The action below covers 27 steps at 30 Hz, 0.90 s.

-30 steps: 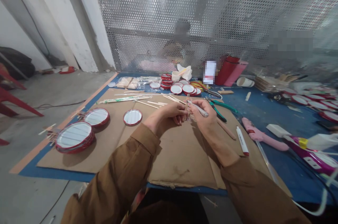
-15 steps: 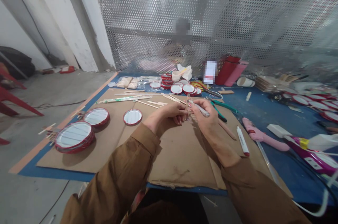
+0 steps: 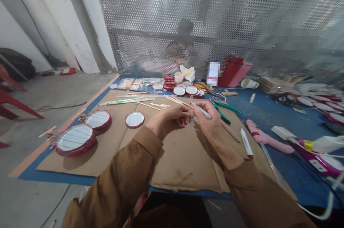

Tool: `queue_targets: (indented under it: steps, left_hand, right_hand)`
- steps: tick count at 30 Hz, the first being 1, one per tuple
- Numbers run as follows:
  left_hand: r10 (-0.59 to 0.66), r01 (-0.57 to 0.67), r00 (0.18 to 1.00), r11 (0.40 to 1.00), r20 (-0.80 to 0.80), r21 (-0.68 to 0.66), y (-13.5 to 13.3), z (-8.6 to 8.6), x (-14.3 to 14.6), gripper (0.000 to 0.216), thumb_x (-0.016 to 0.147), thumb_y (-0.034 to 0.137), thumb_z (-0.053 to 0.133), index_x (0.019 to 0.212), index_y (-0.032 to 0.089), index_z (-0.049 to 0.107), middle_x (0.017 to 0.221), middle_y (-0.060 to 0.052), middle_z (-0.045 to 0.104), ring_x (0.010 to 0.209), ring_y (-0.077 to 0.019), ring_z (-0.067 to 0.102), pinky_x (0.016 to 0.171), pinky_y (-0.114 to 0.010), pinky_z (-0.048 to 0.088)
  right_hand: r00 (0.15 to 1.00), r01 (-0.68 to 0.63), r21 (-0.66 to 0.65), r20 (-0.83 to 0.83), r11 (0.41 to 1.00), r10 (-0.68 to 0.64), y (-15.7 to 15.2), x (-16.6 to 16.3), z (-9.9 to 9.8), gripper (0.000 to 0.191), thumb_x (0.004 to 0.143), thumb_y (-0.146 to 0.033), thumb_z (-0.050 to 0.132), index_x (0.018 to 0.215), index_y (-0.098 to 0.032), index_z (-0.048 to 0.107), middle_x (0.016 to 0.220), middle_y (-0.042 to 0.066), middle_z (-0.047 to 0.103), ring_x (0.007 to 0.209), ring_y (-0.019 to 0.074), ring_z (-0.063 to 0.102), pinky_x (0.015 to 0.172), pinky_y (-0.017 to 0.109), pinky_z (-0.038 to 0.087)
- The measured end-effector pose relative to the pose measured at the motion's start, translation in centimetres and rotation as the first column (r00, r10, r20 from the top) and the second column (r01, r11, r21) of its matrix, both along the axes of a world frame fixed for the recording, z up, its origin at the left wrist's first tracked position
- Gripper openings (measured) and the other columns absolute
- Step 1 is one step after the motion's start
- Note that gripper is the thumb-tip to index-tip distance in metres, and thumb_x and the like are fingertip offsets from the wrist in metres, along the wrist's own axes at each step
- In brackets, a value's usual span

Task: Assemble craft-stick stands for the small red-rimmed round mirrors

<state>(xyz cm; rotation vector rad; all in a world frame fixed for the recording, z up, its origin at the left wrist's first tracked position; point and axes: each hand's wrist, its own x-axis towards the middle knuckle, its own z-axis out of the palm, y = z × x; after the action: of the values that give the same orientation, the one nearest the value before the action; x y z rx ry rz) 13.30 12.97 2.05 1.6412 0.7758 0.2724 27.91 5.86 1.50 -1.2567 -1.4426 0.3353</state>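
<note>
My left hand (image 3: 176, 114) is closed on a small wooden stick piece (image 3: 191, 100) that stands upright between the fingers. In my right hand (image 3: 211, 122) a white marker pen (image 3: 204, 112) is gripped, its tip end close to the wooden piece. Whether the tip touches the wood cannot be made out. Both hands hover over a brown cardboard sheet (image 3: 174, 163). Thin wooden sticks (image 3: 160, 105) lie just behind my left hand. A second white marker (image 3: 246, 143) with a red end rests right of my right forearm.
Red-rimmed round lids (image 3: 75, 137) with sticks attached sit at left, a single lid (image 3: 134, 119) nearer the middle. Behind are stacked lids (image 3: 179, 91), scissors (image 3: 219, 94) and teal-handled pliers (image 3: 223, 113). A pink glue gun (image 3: 268, 140) and a purple power strip (image 3: 314, 160) lie right.
Both hands keep almost the same pose around the wooden piece and marker. No other object has visibly moved.
</note>
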Motion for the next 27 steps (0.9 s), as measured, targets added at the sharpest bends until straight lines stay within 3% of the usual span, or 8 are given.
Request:
queue_targets:
  steps: [11,17,27]
  left_hand:
    - [0.016,-0.016,1.000,1.000,-0.011,-0.009,0.30,-0.35,0.11,0.019,0.097,0.016,0.055,0.078,0.014,0.057,0.060,0.001,0.062,0.047,-0.0097,0.063,0.046,-0.018,0.050]
    - [-0.001,0.001,1.000,1.000,0.000,-0.005,0.37,-0.46,0.17,0.023,0.099,0.012,0.048,0.077,0.014,0.056,0.059,0.002,0.062,0.046,-0.0088,0.063,0.045,-0.017,0.049]
    - [0.017,-0.017,1.000,1.000,-0.010,0.010,0.18,-0.28,0.07,0.022,0.098,0.016,0.051,0.077,0.014,0.057,0.060,0.001,0.062,0.046,-0.0093,0.062,0.046,-0.018,0.049]
  right_hand:
    - [0.998,0.066,0.019,0.021,0.998,-0.067,0.05,0.24,-0.07,0.024,0.082,-0.044,0.062,0.090,-0.021,0.065,0.084,0.004,0.071,0.077,0.0219,0.065,0.073,0.035,0.051]
    - [0.998,0.066,0.021,0.021,0.998,-0.067,-0.02,0.18,0.10,0.022,0.082,-0.042,0.062,0.089,-0.022,0.065,0.083,0.005,0.072,0.076,0.0217,0.064,0.072,0.035,0.051]
    - [0.999,0.030,-0.012,0.019,0.999,-0.029,0.02,0.28,-0.09,0.024,0.082,-0.044,0.061,0.089,-0.022,0.064,0.084,0.005,0.071,0.075,0.0216,0.064,0.071,0.035,0.050]
